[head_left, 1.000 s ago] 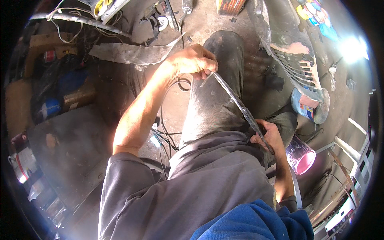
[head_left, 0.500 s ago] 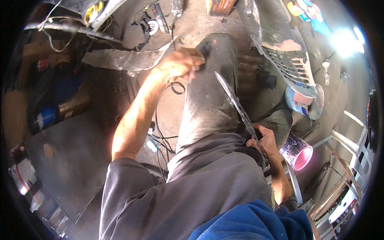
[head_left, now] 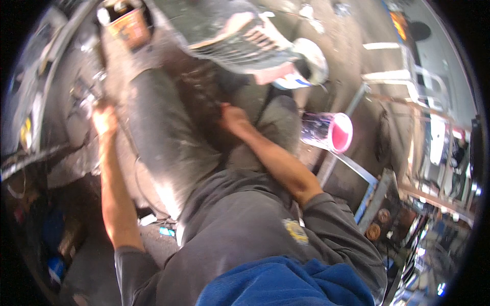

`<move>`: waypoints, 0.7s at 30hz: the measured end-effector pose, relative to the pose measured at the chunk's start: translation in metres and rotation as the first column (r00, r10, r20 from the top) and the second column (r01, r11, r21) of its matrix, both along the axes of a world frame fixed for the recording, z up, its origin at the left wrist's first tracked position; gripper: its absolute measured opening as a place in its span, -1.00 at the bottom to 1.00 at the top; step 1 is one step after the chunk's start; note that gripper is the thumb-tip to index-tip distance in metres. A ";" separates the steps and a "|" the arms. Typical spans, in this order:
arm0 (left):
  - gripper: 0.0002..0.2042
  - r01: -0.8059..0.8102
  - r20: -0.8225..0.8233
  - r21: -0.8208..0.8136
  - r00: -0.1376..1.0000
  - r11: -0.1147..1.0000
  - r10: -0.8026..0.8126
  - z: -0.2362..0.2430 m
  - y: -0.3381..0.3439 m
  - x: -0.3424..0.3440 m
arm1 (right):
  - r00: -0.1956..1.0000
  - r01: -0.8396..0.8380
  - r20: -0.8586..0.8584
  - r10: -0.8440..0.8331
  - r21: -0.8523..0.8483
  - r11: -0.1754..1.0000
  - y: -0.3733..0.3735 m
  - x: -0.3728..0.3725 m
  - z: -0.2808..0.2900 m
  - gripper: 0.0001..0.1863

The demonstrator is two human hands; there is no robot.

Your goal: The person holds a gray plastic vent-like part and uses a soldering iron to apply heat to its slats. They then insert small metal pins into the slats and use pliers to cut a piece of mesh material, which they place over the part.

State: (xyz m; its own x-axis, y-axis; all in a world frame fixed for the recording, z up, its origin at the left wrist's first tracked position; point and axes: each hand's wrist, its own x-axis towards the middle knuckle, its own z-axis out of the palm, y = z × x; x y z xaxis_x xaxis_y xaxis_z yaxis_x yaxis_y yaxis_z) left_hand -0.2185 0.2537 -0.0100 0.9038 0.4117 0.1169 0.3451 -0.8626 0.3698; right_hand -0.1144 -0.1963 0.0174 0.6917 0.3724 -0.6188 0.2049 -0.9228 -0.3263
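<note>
The picture is blurred by motion. My left hand (head_left: 104, 120) is stretched out to the left, beside my grey-trousered left leg (head_left: 153, 143), and reaches a small shiny metal part (head_left: 86, 97) on the floor. Whether it grips that part is not clear. My right hand (head_left: 232, 116) lies low between my knees over a dark patch of floor, fingers curled. I cannot see anything in it. The thin metal strip from before is not visible.
A pink cup (head_left: 334, 132) lies on its side right of my right knee (head_left: 283, 115). A wire grille (head_left: 240, 41) and a white round object (head_left: 311, 58) lie ahead. An orange container (head_left: 130, 25) stands top left. Metal frames (head_left: 423, 86) stand at right.
My head has swung to the right, so the view shifted. My left hand let go of the strip's end and moved out to the left. The strip is out of sight.
</note>
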 end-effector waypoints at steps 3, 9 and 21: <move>-0.76 -0.108 0.195 -0.819 0.871 0.563 0.451 0.075 -0.045 -0.015 | 0.988 -0.062 0.140 0.063 -0.009 0.998 0.007 -0.023 -0.011 -0.58; -0.68 -0.259 0.116 -0.819 0.799 0.513 0.590 0.130 -0.090 -0.077 | 0.987 -0.098 0.158 0.039 0.383 0.918 -0.031 -0.046 0.064 -0.63; -0.89 0.012 0.213 -0.954 0.734 0.301 0.645 0.215 -0.149 -0.039 | 0.299 0.607 0.009 -0.954 0.769 0.198 -0.370 0.177 0.046 -0.73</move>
State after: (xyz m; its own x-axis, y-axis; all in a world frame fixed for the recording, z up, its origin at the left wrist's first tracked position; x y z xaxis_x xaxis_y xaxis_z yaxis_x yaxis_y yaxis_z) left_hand -0.2576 0.1049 0.2050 0.5890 0.7889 -0.1755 -0.0084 0.2231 0.9748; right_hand 0.0624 -0.5659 0.0635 0.8886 -0.4471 -0.1025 -0.2591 -0.3048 -0.9165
